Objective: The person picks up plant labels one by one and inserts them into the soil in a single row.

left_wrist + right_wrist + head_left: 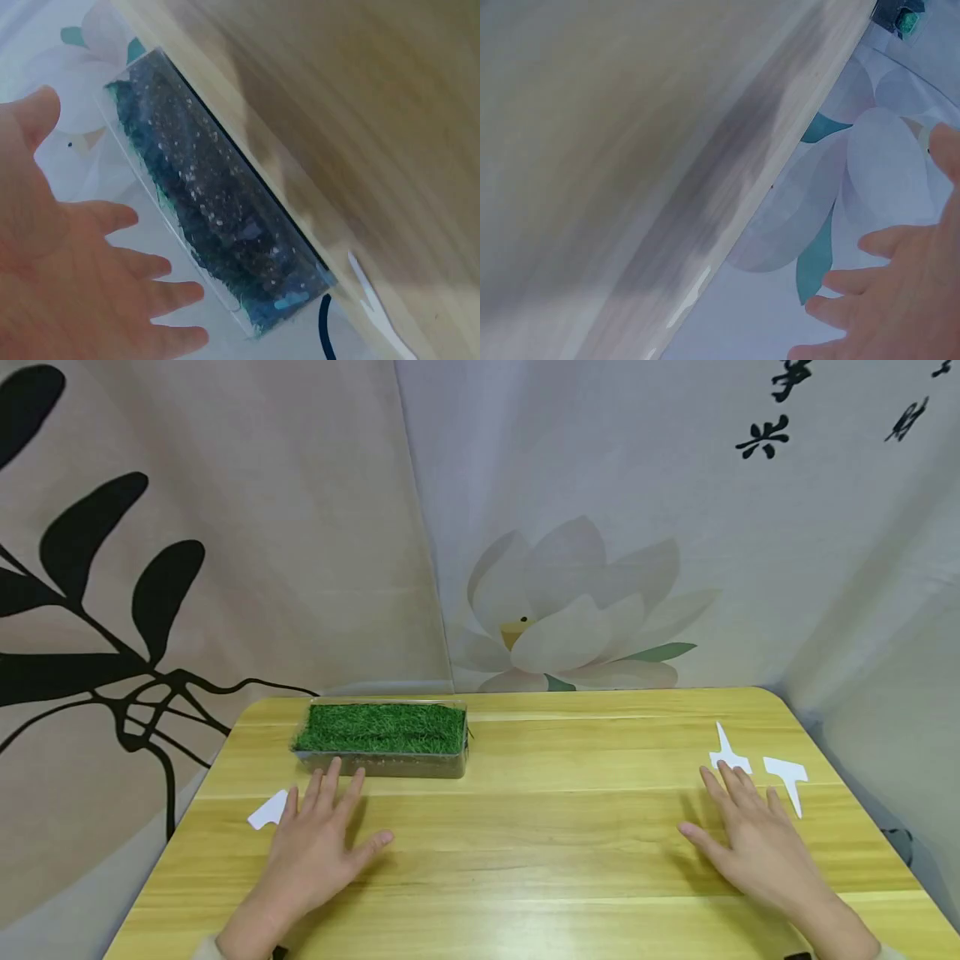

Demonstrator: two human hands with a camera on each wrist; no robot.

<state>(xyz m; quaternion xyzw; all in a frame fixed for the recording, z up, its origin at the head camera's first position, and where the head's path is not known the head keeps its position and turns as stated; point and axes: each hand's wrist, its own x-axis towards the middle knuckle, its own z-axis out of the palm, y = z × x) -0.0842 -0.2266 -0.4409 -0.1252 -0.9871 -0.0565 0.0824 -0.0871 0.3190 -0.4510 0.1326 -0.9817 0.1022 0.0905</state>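
Note:
My left hand (315, 843) hovers over the left of the table, fingers spread and holding nothing. Just beyond its fingertips stands a clear box (405, 767) topped with green artificial grass (386, 729); in the left wrist view its dark, speckled filling (214, 191) shows through the side. A white T-shaped tag (268, 810) lies beside the left fingers, partly hidden by them. Over the right side my right hand (761, 847) is spread too, with nothing in it. Near its fingertips lie two white T-shaped tags, one pointing away (726, 752), the other pointing toward me (787, 775).
The wooden table (525, 835) has rounded far corners. Behind it hangs a pale curtain (585, 468) printed with a lotus flower, dark leaves and black characters. The grass box stands by the table's far left edge.

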